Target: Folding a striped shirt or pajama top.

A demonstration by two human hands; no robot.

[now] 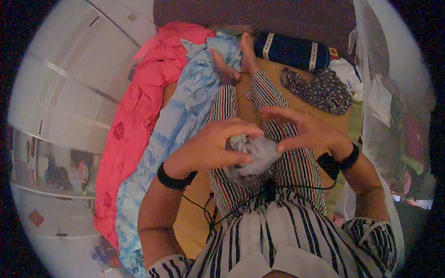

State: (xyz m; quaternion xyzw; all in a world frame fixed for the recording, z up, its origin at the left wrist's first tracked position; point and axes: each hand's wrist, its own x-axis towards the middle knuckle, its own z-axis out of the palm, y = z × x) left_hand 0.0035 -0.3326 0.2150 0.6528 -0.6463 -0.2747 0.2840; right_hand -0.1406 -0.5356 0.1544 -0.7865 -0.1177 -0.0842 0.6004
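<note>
A crumpled, cloudy see-through bundle, which looks like a plastic bag (260, 155), is held over my lap between my striped trouser legs. My left hand (218, 143) curves round its left side, fingers above and thumb below. What the bundle contains, if anything, is too blurred to tell. On the other side my right hand (303, 129) has its fingers spread, and the thumb tip is at the bundle's right edge. Black bands circle both wrists.
A pink quilt (139, 104) and a blue-and-white cloth (178, 116) lie along the left. Beyond my feet is a dark blue bolster (289, 50). To the right are a dark speckled cloth (320, 88), a white bag (345, 76) and a sheer net (378, 120). A black cable (236, 208) crosses my lap.
</note>
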